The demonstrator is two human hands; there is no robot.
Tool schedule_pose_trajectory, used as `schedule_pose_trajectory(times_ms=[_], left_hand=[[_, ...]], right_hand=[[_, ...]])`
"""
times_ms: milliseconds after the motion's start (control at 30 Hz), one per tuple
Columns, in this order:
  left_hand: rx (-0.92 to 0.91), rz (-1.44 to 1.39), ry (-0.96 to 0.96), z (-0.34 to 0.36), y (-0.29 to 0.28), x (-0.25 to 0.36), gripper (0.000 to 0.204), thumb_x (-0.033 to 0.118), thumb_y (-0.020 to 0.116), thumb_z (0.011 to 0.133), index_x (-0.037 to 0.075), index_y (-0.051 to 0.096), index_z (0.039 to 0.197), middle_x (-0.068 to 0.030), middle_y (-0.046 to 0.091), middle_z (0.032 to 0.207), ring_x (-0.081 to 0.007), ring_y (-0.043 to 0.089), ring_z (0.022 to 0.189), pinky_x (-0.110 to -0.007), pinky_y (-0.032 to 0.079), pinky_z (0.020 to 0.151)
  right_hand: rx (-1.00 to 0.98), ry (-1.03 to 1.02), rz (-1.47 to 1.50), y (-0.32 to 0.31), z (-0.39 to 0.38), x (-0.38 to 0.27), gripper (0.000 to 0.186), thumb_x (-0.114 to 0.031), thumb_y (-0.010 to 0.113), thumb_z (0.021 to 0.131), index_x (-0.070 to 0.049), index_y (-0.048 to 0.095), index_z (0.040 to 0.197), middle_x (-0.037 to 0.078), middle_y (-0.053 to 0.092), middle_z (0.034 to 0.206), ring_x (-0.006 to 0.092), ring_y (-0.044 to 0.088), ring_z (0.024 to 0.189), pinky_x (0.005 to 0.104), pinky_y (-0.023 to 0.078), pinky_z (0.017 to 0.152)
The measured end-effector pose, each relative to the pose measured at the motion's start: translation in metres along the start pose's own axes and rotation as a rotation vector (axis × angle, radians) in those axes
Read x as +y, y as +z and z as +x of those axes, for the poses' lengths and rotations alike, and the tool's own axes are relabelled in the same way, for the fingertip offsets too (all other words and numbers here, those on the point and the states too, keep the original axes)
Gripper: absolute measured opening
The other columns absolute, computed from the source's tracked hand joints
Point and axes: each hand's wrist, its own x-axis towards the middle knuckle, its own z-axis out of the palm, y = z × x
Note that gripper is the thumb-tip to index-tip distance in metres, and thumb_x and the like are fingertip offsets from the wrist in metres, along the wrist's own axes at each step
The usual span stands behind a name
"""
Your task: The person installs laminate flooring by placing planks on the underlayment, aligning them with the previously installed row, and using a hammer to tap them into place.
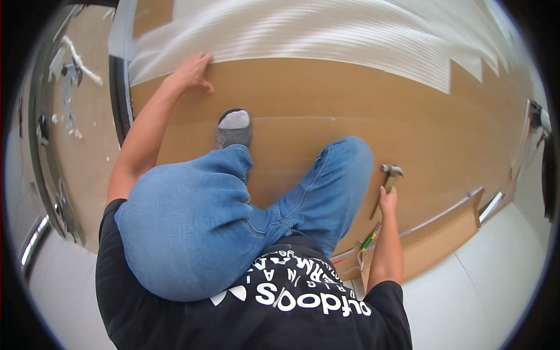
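Observation:
My left hand [191, 72] presses flat, fingers spread, on a large brown cardboard sheet [326, 105], right at the edge of the white corrugated plastic sheet [303, 29] that covers its far part. My right hand [387, 200] grips the wooden handle of a hammer [389, 174], whose metal head points away from me and rests low over the cardboard. I crouch on the sheet in blue jeans, with one grey shoe [234, 128] planted on the cardboard between my hands.
The cardboard's near edge [443, 219] has a folded flap on the right, over a pale floor [484, 280]. A green-and-yellow tool [367, 240] lies by my right forearm. Dark curved trim [119, 99] and scraps [73, 70] lie on the left.

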Motion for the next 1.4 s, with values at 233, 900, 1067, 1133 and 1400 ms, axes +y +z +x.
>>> schedule_pose_trajectory(times_ms=[233,900,1067,1133,1400], left_hand=[[-0.006,-0.068,-0.025,-0.001,0.004,-0.004,0.087,0.028,0.099,0.054,0.002,0.055,0.123,-0.0182,0.057,0.122,-0.0409,0.054,0.120,-0.048,0.049,0.099],[0.040,-0.086,-0.045,-0.006,0.000,0.015,0.082,0.024,0.099,0.059,0.001,0.054,0.124,-0.0186,0.056,0.126,-0.0405,0.054,0.122,-0.049,0.047,0.103],[0.088,-0.071,-0.083,-0.012,-0.004,0.023,0.083,0.021,0.099,0.057,0.001,0.055,0.125,-0.0196,0.057,0.127,-0.0400,0.053,0.125,-0.048,0.048,0.103],[0.077,-0.085,-0.089,-0.012,-0.003,0.021,0.083,0.021,0.099,0.056,0.001,0.056,0.124,-0.0195,0.058,0.125,-0.0398,0.055,0.123,-0.048,0.049,0.102],[0.150,-0.089,-0.074,-0.015,0.001,0.022,0.081,0.020,0.100,0.055,0.002,0.058,0.122,-0.0181,0.061,0.121,-0.0402,0.058,0.117,-0.047,0.051,0.099]], right_hand=[[0.142,-0.078,0.001,-0.021,0.023,-0.055,0.048,-0.038,0.060,0.103,0.006,0.056,0.122,0.033,0.061,0.117,0.0497,0.057,0.111,0.0538,0.046,0.094],[0.007,-0.924,-0.961,-0.257,0.187,-0.483,0.023,-0.028,0.056,0.105,-0.016,0.058,0.124,0.013,0.072,0.108,0.0359,0.070,0.102,0.0498,0.056,0.082],[0.014,-0.949,-0.947,-0.252,0.186,-0.472,0.025,-0.027,0.055,0.105,-0.018,0.060,0.128,0.013,0.073,0.105,0.0349,0.071,0.102,0.0486,0.057,0.082],[-0.004,-0.926,-0.976,-0.254,0.177,-0.477,0.024,-0.025,0.054,0.105,-0.017,0.061,0.127,0.013,0.073,0.106,0.0347,0.071,0.101,0.0482,0.057,0.081],[-0.004,-0.860,-0.984,-0.256,0.180,-0.485,0.022,-0.019,0.051,0.105,-0.015,0.061,0.124,0.013,0.073,0.104,0.0346,0.071,0.101,0.0483,0.058,0.079]])
